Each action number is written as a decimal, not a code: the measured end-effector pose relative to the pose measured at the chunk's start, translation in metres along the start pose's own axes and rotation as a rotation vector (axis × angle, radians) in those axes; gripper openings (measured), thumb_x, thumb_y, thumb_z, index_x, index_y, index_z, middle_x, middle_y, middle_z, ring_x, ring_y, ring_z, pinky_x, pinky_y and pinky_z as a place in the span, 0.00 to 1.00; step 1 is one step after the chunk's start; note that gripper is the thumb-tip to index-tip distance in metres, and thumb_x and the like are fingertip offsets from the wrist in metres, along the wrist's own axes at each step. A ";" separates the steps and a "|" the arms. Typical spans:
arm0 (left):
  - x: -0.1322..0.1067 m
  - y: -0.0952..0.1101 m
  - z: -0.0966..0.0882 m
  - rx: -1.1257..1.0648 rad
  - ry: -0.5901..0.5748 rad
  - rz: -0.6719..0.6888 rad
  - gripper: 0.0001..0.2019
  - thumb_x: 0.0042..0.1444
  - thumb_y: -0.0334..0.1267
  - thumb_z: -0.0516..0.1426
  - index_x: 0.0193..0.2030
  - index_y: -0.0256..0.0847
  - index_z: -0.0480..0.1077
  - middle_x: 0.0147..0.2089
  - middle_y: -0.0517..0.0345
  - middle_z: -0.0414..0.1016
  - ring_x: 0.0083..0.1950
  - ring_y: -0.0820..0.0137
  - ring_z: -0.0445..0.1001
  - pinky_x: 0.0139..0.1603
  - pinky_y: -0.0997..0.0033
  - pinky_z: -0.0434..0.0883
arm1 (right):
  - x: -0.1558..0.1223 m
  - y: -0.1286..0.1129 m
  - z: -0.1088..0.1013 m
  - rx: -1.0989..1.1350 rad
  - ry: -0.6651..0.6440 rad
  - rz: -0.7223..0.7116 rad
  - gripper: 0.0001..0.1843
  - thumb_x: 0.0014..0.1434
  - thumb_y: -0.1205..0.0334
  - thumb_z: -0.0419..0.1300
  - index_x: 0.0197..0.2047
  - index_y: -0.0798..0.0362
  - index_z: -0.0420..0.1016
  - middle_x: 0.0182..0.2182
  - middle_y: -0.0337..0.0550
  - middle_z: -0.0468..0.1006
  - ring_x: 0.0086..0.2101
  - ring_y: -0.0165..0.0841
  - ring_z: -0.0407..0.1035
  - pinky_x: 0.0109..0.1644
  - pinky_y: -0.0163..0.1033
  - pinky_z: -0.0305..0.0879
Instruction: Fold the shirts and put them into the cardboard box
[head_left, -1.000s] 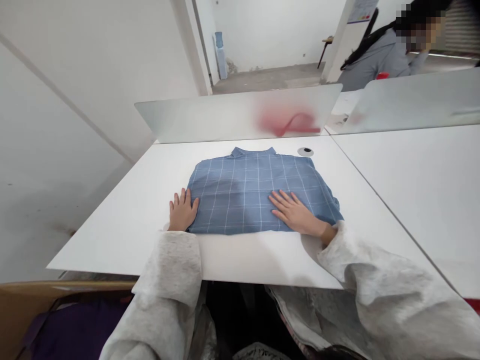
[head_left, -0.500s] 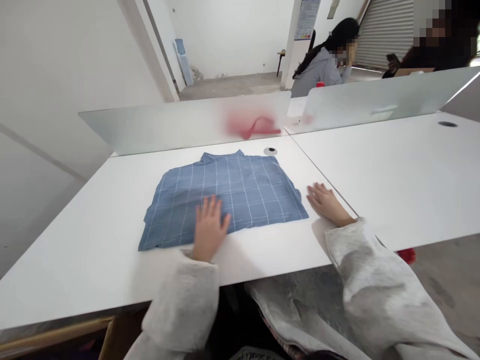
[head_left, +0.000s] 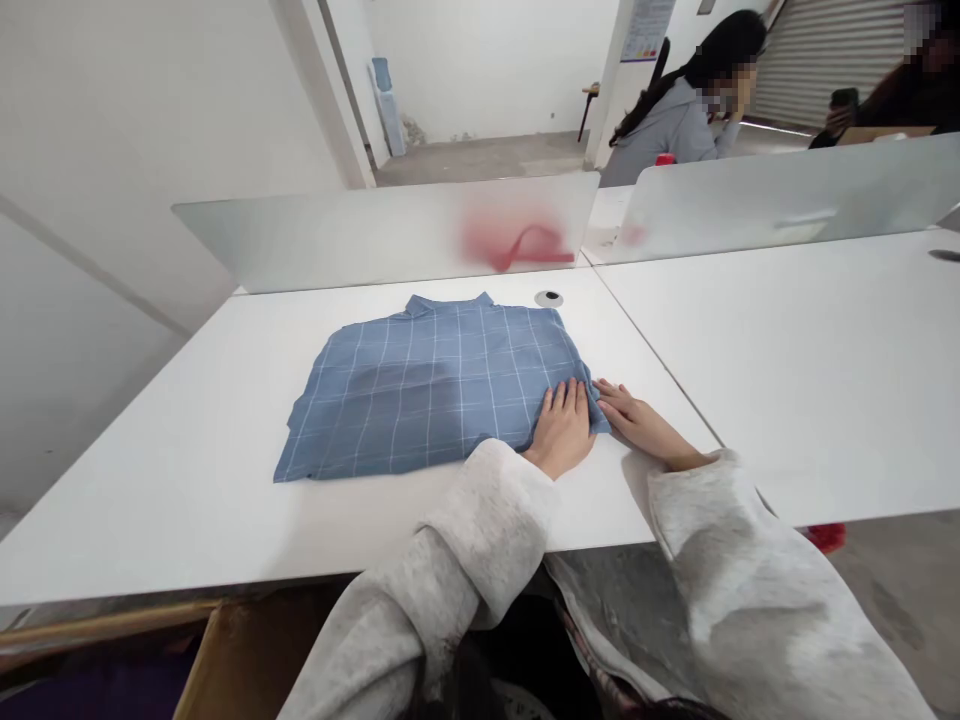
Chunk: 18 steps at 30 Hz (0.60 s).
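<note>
A blue shirt [head_left: 420, 385] with thin white checks lies folded on the white table, its collar toward the divider. My left hand [head_left: 562, 425] rests palm down on the shirt's near right corner, fingers stretched out and close together. Just to the right, my right hand [head_left: 637, 420] is at the shirt's right edge, its fingers extended. Its fingertips touch the cloth there, and the edge looks slightly bunched between the two hands. Whether the right fingertips go under the cloth cannot be seen.
A frosted divider [head_left: 390, 235] runs along the back of the white table [head_left: 195, 420], with a blurred red item behind it. A round cable hole [head_left: 550, 299] sits behind the shirt. Two people sit beyond the divider. An open box [head_left: 202, 650] stands below the front left edge.
My left hand has moved right across the shirt, from its middle to its right corner. My right hand now touches the shirt's right edge, which has bunched a little.
</note>
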<state>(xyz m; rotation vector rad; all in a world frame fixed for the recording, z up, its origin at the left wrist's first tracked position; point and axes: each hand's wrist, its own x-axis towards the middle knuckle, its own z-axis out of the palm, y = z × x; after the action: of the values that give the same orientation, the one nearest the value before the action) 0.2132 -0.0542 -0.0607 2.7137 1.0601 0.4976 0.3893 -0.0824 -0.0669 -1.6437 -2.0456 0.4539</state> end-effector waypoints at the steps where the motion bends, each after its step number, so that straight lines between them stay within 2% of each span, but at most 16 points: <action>1: 0.001 -0.001 -0.001 -0.045 0.004 -0.008 0.30 0.62 0.40 0.45 0.66 0.21 0.49 0.68 0.33 0.52 0.69 0.55 0.51 0.68 0.53 0.50 | 0.000 -0.004 -0.002 0.070 0.006 0.019 0.26 0.65 0.48 0.42 0.56 0.49 0.71 0.59 0.47 0.67 0.61 0.41 0.56 0.66 0.55 0.48; 4: 0.002 -0.005 -0.005 -0.262 0.043 -0.065 0.27 0.64 0.39 0.42 0.66 0.25 0.51 0.68 0.38 0.54 0.69 0.59 0.53 0.69 0.56 0.51 | -0.001 -0.014 -0.005 0.274 0.044 0.123 0.28 0.64 0.44 0.45 0.58 0.50 0.69 0.56 0.47 0.71 0.57 0.43 0.63 0.64 0.53 0.54; 9: 0.003 -0.006 -0.015 -0.674 0.195 -0.141 0.24 0.66 0.43 0.40 0.65 0.37 0.58 0.67 0.47 0.59 0.68 0.63 0.55 0.69 0.56 0.52 | 0.015 -0.023 0.010 0.621 0.142 0.149 0.28 0.61 0.45 0.49 0.61 0.48 0.62 0.59 0.46 0.67 0.57 0.39 0.63 0.61 0.51 0.60; 11: 0.002 -0.006 -0.020 -0.814 0.236 -0.153 0.24 0.66 0.45 0.41 0.64 0.40 0.59 0.67 0.49 0.59 0.69 0.64 0.55 0.69 0.57 0.53 | 0.030 -0.031 0.023 0.655 0.229 0.170 0.29 0.59 0.44 0.51 0.60 0.49 0.62 0.56 0.48 0.70 0.55 0.39 0.65 0.59 0.52 0.63; 14: 0.002 -0.007 -0.032 -1.031 0.313 -0.175 0.23 0.66 0.46 0.42 0.62 0.40 0.62 0.65 0.51 0.62 0.68 0.66 0.56 0.68 0.61 0.54 | 0.058 -0.052 0.040 0.715 0.353 0.230 0.29 0.58 0.41 0.49 0.54 0.53 0.66 0.45 0.51 0.77 0.48 0.40 0.71 0.53 0.51 0.69; 16: 0.003 -0.010 -0.040 -1.152 0.352 -0.201 0.23 0.66 0.46 0.42 0.60 0.40 0.64 0.64 0.51 0.64 0.67 0.67 0.58 0.68 0.62 0.54 | 0.077 -0.068 0.046 0.715 0.406 0.196 0.32 0.58 0.39 0.46 0.52 0.55 0.69 0.39 0.51 0.78 0.45 0.41 0.72 0.49 0.50 0.71; 18: 0.004 -0.013 -0.048 -1.239 0.360 -0.231 0.22 0.66 0.45 0.41 0.59 0.39 0.66 0.63 0.52 0.66 0.66 0.67 0.59 0.68 0.62 0.54 | 0.093 -0.083 0.050 0.647 0.434 0.117 0.34 0.57 0.37 0.45 0.54 0.55 0.69 0.40 0.51 0.78 0.46 0.42 0.71 0.51 0.51 0.71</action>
<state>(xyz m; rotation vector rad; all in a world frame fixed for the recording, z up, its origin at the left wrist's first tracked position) 0.1897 -0.0394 -0.0191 1.4260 0.7082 1.1366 0.2786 -0.0090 -0.0497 -1.3142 -1.3049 0.6489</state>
